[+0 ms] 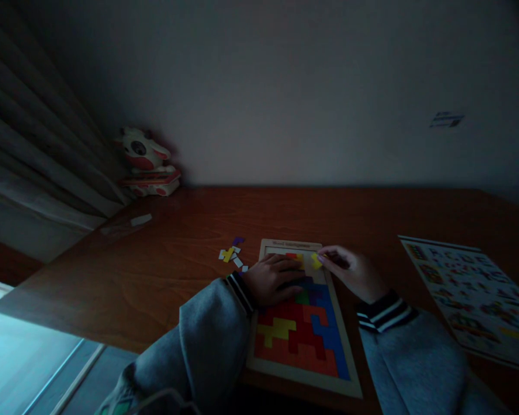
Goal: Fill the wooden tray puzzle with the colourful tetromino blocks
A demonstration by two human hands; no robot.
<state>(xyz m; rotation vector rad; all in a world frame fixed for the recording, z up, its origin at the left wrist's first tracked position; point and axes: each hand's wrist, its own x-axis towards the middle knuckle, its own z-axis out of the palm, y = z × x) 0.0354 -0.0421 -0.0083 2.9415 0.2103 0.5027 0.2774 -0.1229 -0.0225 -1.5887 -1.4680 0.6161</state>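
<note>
Puzzle board (303, 377), a light wooden frame filled with flat coloured blocks, lies on the brown table (177, 300) directly in front of the person, between the two grey sleeves. Judged from the fill, the work is well advanced: the near and middle parts of the frame are packed with red, yellow, blue and green blocks with no gaps visible. Only the far strip, just under the printed top edge, shows bare wood, with a few blocks already seated there.

Left hand (272, 279) rests palm down on the upper left of the board, fingers spread and flat; it grips nothing that can be seen. Right hand (352, 271) holds a yellow piece (315, 261) pinched between fingertips at the far right of the open strip; whether the piece is already seated or only hovering over the gap cannot be told.

Loose pieces (232, 253), yellow, purple and pale, lie in a small cluster on the table just left of the board's far corner, so several remain to be placed.

Lighting is very dim. The left hand covers part of the unfilled zone, so the exact remaining gap is hidden. The board's lettering is unreadable. A printed sheet (467, 294) lies to the right, its pictures too blurred to read and its far edge cut off. A toy figure (145, 158) stands in the far left corner.
</note>
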